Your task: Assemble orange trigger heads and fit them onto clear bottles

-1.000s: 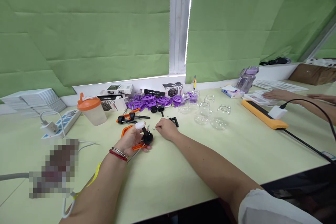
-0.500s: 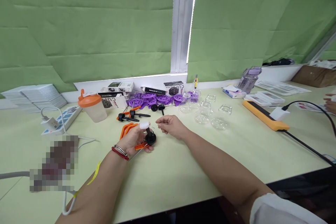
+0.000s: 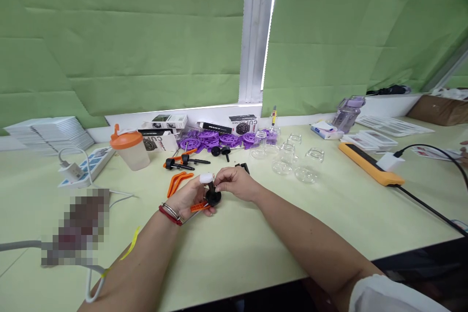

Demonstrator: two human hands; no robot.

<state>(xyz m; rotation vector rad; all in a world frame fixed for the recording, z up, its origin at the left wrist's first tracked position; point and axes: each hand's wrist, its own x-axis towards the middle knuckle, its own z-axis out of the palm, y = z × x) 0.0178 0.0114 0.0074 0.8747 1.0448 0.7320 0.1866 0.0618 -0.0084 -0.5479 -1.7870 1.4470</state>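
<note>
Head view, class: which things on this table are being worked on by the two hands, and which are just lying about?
In hand: black stemmed part with white cap, held by left hand; right hand pinching at its stem; orange piece under that left hand.
Lying about: purple discs, clear cups, orange-lidded shaker, power strip, purple bottle.

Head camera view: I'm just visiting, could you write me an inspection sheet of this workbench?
Surface: pale green table.
Job's things: black knobbed part with white cap and orange piece.
Clutter: purple wheels, clear cups, orange-lidded shaker, boxes, orange clips.
Grippers: left hand holds the part; right hand pinches its stem with its fingers.
Cables: black cable from orange power strip; white power strip at left.
Surroundings: green blinds, window frame.
</note>
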